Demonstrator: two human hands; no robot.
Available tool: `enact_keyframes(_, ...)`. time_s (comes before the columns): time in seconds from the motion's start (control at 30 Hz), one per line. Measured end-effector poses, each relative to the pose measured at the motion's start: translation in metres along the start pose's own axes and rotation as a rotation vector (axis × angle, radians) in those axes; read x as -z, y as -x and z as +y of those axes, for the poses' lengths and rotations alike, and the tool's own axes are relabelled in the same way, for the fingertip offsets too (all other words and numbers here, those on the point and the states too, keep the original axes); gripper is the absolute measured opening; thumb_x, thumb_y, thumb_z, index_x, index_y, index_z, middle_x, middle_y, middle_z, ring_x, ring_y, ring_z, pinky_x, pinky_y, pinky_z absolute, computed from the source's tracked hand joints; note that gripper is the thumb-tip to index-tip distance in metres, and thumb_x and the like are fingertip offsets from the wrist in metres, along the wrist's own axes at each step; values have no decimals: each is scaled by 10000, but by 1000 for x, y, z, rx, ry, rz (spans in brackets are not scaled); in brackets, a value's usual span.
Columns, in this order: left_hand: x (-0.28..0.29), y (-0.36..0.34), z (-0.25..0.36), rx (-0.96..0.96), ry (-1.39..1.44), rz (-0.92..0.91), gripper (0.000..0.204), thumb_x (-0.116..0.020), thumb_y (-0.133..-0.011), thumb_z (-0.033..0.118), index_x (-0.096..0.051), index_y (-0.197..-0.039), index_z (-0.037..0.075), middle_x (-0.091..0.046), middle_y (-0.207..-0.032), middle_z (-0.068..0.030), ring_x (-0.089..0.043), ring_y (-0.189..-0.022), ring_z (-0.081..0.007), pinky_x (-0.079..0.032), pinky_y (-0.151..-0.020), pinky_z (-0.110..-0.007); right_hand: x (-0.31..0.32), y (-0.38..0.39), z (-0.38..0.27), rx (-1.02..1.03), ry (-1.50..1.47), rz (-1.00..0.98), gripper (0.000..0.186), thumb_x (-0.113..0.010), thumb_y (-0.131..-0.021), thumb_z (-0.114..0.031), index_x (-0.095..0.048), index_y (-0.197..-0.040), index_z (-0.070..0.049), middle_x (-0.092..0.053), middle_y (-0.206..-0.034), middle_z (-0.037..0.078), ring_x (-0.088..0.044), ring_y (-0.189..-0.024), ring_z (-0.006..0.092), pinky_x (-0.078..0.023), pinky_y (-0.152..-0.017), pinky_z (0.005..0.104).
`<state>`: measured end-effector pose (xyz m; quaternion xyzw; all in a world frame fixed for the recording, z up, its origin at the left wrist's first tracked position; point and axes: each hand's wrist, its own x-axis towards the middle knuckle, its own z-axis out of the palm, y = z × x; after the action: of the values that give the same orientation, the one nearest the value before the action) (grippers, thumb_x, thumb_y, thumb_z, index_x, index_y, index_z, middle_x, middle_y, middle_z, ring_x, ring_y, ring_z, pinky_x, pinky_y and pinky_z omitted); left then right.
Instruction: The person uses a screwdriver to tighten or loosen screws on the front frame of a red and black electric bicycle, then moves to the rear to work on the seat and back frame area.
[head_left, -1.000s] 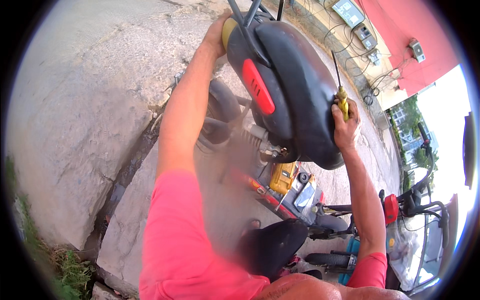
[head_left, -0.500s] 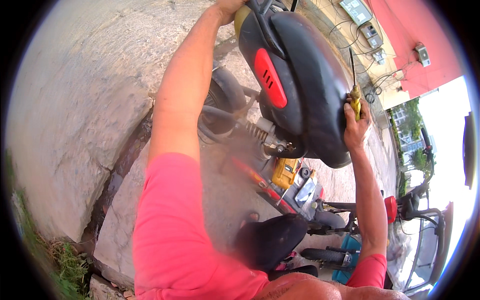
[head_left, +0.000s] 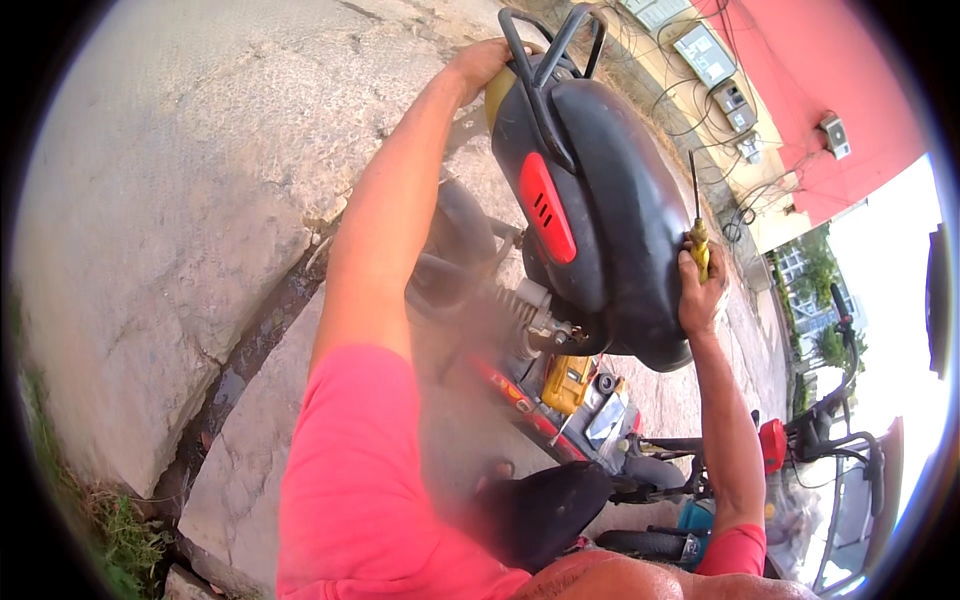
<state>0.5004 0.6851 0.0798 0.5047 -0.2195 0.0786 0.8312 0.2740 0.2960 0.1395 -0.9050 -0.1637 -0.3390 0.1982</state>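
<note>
In front of me is the rear section of a scooter, with a long black seat (head_left: pixel 625 190) and a red vented side panel (head_left: pixel 546 208). My left hand (head_left: pixel 482 66) grips the tail end of the body beside the black grab rail (head_left: pixel 545 72); some of its fingers are hidden behind the tail. My right hand (head_left: pixel 704 293) is closed around the yellow handle of a screwdriver (head_left: pixel 699 240), its shaft pointing away from me. That hand also rests against the right side of the seat. Below the body, a coil-spring shock absorber (head_left: pixel 520 308) shows, partly blurred.
A yellow case (head_left: pixel 567 383) lies with other items on a red-edged surface beneath the seat. At right stands another vehicle with handlebars (head_left: pixel 845 440). A gap (head_left: pixel 245 350) splits the concrete at left. Meter boxes (head_left: pixel 705 54) and loose wires hang on the far wall.
The scooter body and both hands sit lower in view, revealing the grab rail and more of my left hand. My right hand still holds the screwdriver against the seat.
</note>
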Motion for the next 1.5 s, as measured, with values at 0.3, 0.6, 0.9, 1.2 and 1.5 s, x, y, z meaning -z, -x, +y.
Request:
enact_keyframes(0.3, -9, 16, -74, -200, 781, -129, 431, -379, -1114, 437, -582, -1333, 127, -712, -1155, -83, -692, -1038, -216, -566, -942, -380, -8, 2, -3, 7, 24, 15, 309, -666, -916, -191, -689, -1162, -7, -724, -1068, 139, -695, -1006, 274, -509, -929, 371)
enact_keyframes(0.6, -73, 20, -139, -354, 666, 123, 511, -344, -1119, 468, -482, -1491, 146, -617, -1378, -105, -634, -1198, -246, -530, -1025, -404, -6, -1, 9, -25, -86, -9, 349, -697, -932, -220, -702, -1215, -15, -726, -1091, 105, -672, -1017, 210, -502, -944, 346)
enact_keyframes(0.9, -82, 41, -148, -34, 567, 107, 517, -364, -1116, 450, -461, -1509, 128, -591, -1415, -120, -609, -1240, -259, -495, -1067, -414, -8, -5, -14, 29, 150, 50, 415, -695, -860, -377, -675, -1063, -16, -690, -980, 247, -663, -970, 454, -498, -874, 504)
enact_keyframes(1.2, -89, 51, -151, 115, 480, 121, 527, -384, -1113, 432, -439, -1527, 111, -566, -1452, -135, -584, -1282, -272, -461, -1110, -425, -11, -1, 0, 93, 93, 125, 386, -687, -855, -362, -660, -959, 8, -673, -969, 273, -653, -956, 459, -507, -858, 507)
enact_keyframes(1.5, -110, 51, -136, 161, 420, 119, 541, -404, -1110, 415, -418, -1545, 94, -541, -1490, -150, -559, -1325, -285, -426, -1153, -436, 3, 3, 4, 103, 70, 153, 339, -657, -834, -321, -686, -907, 9, -680, -935, 268, -652, -950, 447, -512, -885, 511)
